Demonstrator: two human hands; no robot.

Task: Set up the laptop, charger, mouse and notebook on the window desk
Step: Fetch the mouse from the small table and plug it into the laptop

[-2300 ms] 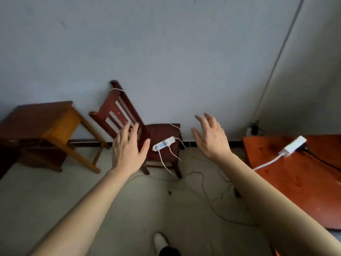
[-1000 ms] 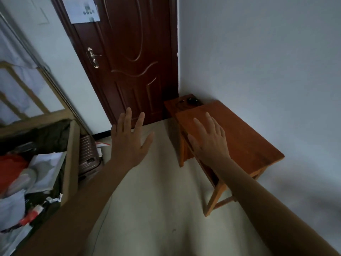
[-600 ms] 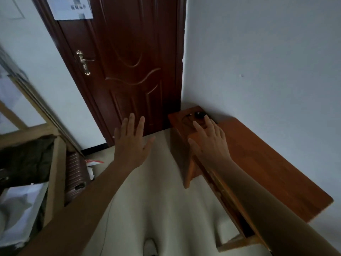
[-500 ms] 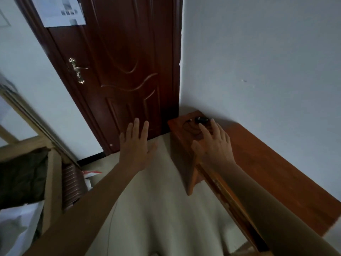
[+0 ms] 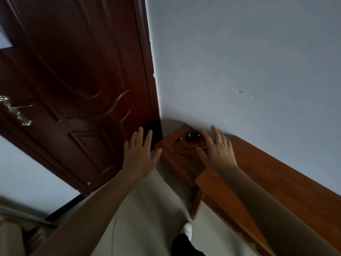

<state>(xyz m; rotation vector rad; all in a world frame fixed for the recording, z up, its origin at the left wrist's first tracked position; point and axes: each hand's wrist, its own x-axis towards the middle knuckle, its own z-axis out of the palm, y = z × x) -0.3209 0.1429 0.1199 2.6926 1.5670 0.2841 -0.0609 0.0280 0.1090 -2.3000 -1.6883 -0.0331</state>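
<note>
Item: mouse (image 5: 192, 136), black, wired; lies on the small corner tabletop (image 5: 169, 143), close against the wall (image 5: 239, 61) and beside the door (image 5: 83, 89); its cord (image 5: 181, 149) lies in a loose loop on the wood, nearer the person.
Right hand (image 5: 216, 152): fingers straight and spread, holding nothing, over the same tabletop; the mouse sits just ahead and slightly left of its forefinger, long axis running along the wall.
Left hand (image 5: 139, 157): flat, empty, off the tabletop's edge toward the door; farther off.
Judgement: right hand better placed for the pick-up; cord will trail.

Dark door (image 5: 77, 85), pale wall (image 5: 239, 61)
</note>
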